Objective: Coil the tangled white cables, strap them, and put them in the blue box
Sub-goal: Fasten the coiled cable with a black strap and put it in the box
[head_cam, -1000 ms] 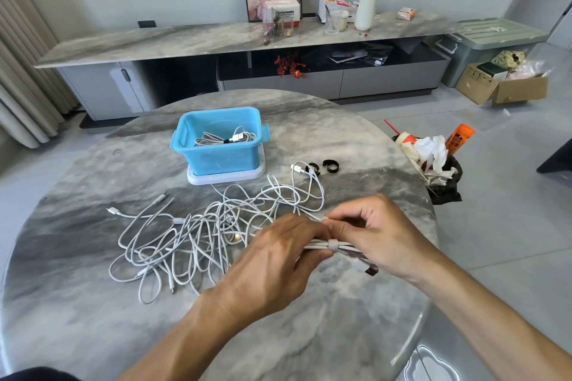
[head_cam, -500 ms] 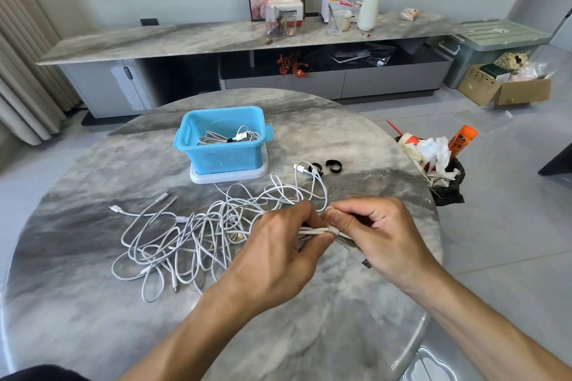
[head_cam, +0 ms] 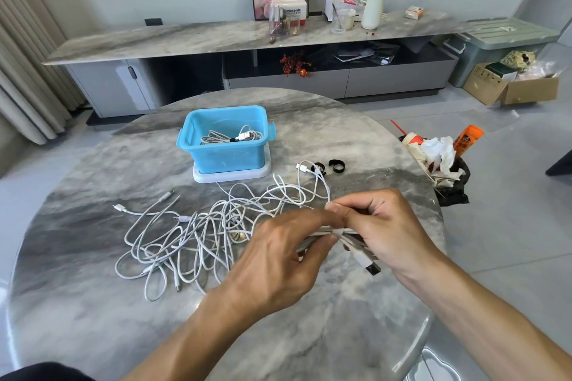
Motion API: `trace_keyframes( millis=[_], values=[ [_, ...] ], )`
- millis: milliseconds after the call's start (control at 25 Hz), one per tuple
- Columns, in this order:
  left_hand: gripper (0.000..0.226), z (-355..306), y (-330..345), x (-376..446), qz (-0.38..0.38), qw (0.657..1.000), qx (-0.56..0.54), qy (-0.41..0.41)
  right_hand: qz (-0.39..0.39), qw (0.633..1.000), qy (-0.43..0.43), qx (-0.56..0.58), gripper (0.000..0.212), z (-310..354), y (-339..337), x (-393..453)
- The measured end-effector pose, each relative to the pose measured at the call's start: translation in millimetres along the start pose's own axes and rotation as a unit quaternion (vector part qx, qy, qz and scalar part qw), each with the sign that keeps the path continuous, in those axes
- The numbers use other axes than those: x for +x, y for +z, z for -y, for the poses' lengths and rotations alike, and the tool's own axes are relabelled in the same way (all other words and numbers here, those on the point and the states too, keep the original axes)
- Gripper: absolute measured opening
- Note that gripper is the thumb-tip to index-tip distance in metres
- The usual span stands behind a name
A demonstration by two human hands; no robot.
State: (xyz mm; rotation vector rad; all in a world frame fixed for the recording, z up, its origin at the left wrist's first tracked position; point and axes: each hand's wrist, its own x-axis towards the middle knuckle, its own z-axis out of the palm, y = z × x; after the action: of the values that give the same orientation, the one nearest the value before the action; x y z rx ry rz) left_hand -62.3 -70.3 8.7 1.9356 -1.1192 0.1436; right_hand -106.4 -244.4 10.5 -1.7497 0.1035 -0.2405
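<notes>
While a heap of tangled white cables (head_cam: 198, 232) lies loose on the round marble table (head_cam: 93, 303), a person works a folded cable bundle (head_cam: 328, 233) just in front of it, on the side away from the blue box (head_cam: 224, 141). The left hand (head_cam: 275, 263) pinches the bundle between thumb and fingers; the right hand (head_cam: 383, 232) has its fingers curled round the other end and around what appears to be a pale strap (head_cam: 339, 231) at the middle. Judged from this, the strapping step is under way and not yet finished.

The bundle's long axis runs left to right across the person's front, tilting down toward a dark-tipped plug (head_cam: 371, 267) below the right hand. The blue box stands beyond the tangle, up and to the left of both hands, so the left hand is the nearer one for the drop. One strapped coil (head_cam: 230, 137) already lies inside the box, which sits on a white base (head_cam: 232, 175). Two black strap rings (head_cam: 328, 167) lie to the right of the box, beside a loose connector.

Beyond the box, on the long sideboard (head_cam: 185, 39), a white carton (head_cam: 289, 9) bears lettering ending in "onic". Other labels are too small to read.
</notes>
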Motion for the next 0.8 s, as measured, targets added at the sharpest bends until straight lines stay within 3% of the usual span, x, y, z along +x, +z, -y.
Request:
trace_keyframes(
  millis=[320, 560, 680, 800],
  values=[
    [0.011, -1.9, 3.1, -1.7, 0.023, 0.998, 0.028, -0.046, 0.008, 0.998, 0.064, -0.015, 0.013, -6.7, -4.6, -1.9],
    [0.016, 0.7, 0.6, 3.8, 0.033, 0.985, -0.044, -0.166, 0.018, 0.998, -0.005, -0.062, 0.015, -7.5, -2.3, -4.8],
    [0.015, 0.1, 0.7, 3.8, 0.050, 0.976, -0.063, -0.202, 0.043, 0.998, 0.001, -0.045, 0.014, -8.3, -5.3, -2.7],
    [0.016, 1.4, 0.7, 6.7, 0.047, 0.954, -0.116, -0.272, 0.051, 0.997, -0.023, -0.044, 0.014, -9.9, -6.1, -0.8]
  ],
)
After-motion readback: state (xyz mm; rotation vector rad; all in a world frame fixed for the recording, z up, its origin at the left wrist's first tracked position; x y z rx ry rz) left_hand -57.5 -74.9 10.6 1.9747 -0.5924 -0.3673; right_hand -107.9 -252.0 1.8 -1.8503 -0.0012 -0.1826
